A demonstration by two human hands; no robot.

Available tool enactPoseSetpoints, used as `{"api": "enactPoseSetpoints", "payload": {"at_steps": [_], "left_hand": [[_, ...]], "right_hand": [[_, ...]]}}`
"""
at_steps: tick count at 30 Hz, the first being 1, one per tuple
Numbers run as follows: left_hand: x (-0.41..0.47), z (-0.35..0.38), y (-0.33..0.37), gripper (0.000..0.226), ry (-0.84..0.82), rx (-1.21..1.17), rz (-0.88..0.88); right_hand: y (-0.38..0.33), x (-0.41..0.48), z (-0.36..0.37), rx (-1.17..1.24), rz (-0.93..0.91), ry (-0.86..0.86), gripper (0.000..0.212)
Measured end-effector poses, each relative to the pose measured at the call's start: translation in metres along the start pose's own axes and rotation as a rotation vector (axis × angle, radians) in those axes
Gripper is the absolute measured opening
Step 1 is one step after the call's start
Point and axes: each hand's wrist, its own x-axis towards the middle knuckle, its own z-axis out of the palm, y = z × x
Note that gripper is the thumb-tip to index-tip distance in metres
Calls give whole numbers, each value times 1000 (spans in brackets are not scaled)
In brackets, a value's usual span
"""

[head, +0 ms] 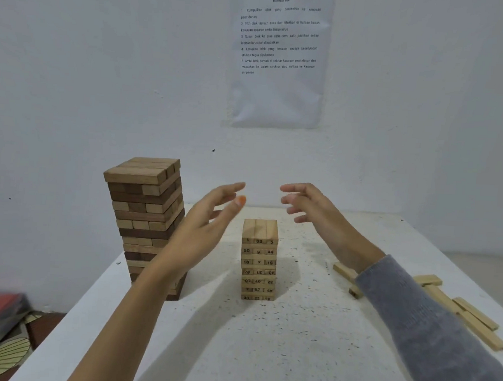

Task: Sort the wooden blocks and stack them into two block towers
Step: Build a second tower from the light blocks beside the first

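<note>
Left hand [211, 220] and right hand [313, 211] both empty, fingers straight and spread, palms roughly facing each other. They hover above and either side of the small numbered tower [259, 260], not touching it. Small tower stands mid-table [294, 352], upright, top layer looks square and complete. Tall mixed light/dark tower [145, 211] is to its left near the table edge, well apart; the left forearm crosses in front of its lower half, can't tell if it brushes it. Loose blocks [476, 321], all light, lie scattered at the right behind the grey sleeve [427, 316]. My read: we're between placements on the small tower, big one looks done. Next move is the right hand reaching for a loose block, then laying it crosswise to the current top layer. Needs a light set-down, since that stack is narrow. Watch the left arm near the tall tower, a nudge there could topple it.
</note>
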Motion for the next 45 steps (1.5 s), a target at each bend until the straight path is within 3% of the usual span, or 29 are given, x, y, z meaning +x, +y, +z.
{"api": "enactPoseSetpoints", "payload": {"at_steps": [3, 7, 16, 19, 21, 24, 28, 45], "left_hand": [[-2, 17, 1, 48, 158, -207, -200], [-9, 35, 6, 58, 185, -421, -453], [-19, 53, 19, 66, 97, -507, -497], [-23, 57, 29, 43, 57, -448, -496], [-27, 59, 40, 39, 43, -425, -497], [-26, 60, 41, 43, 69, -415, -473], [-27, 61, 42, 42, 51, -397, -480], [-30, 61, 40, 41, 39, -486, -385]], "right_hand": [[7, -14, 17, 126, 105, 179, 36], [16, -32, 45, 251, 241, 150, 52], [12, -38, 76, 368, 256, 84, 68], [19, -33, 84, 356, 240, 51, 97], [23, -31, 85, 366, 252, 41, 107], [24, -30, 84, 390, 254, 41, 86], [27, -29, 83, 370, 264, 40, 77], [23, -31, 80, 350, 275, 42, 78]]}}
